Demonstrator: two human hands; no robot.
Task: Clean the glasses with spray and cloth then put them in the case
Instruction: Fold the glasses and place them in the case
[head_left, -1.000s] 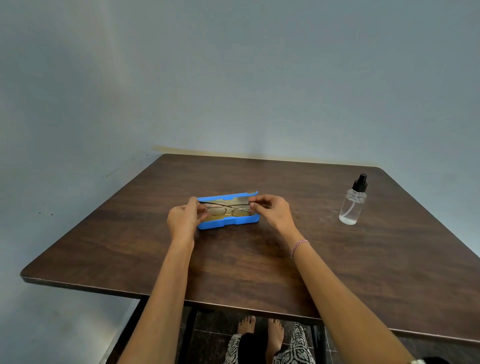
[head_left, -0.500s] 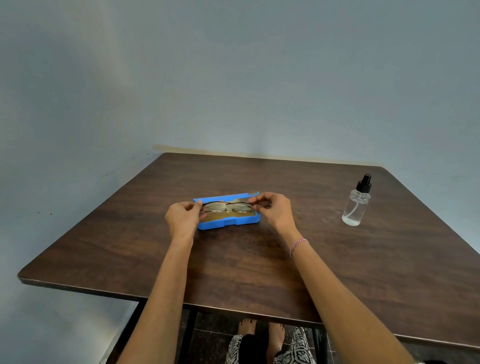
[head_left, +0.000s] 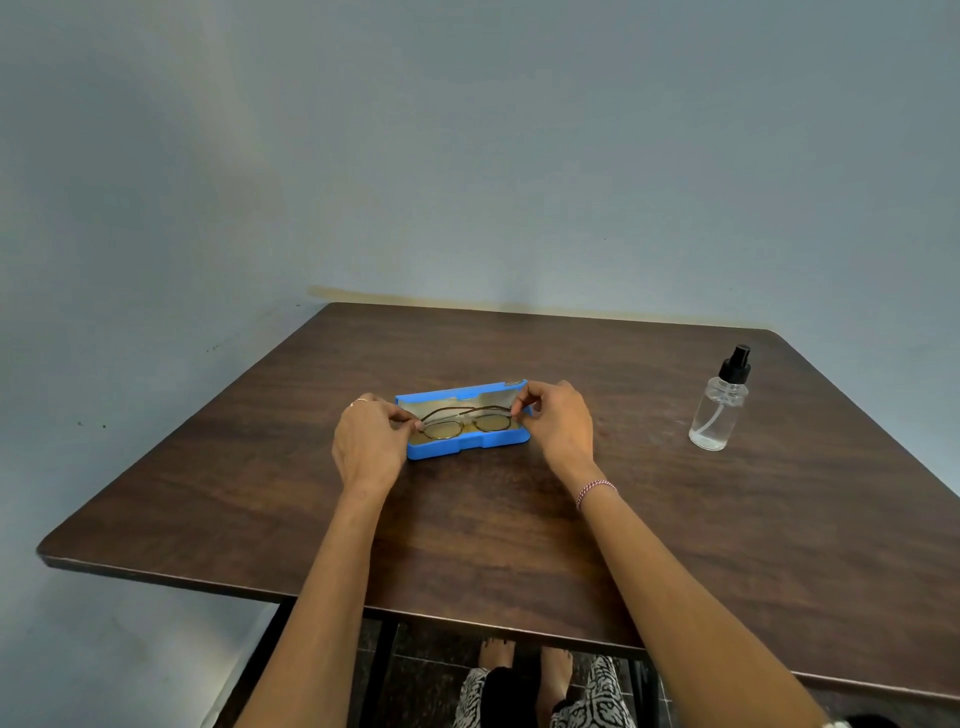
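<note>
Now that the glasses (head_left: 466, 419), pinched endwise by the left grip (head_left: 369, 441) and right grip (head_left: 558, 423), have been lowered into the case (head_left: 467, 448), storing is judged nearly done.

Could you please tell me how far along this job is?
Done: unclear; the spray bottle stands aside at the right, and no cloth shows. In hand: the left hand and right hand pinch the glasses by their ends, low in the open blue case. Left: release them, close the case.
</note>
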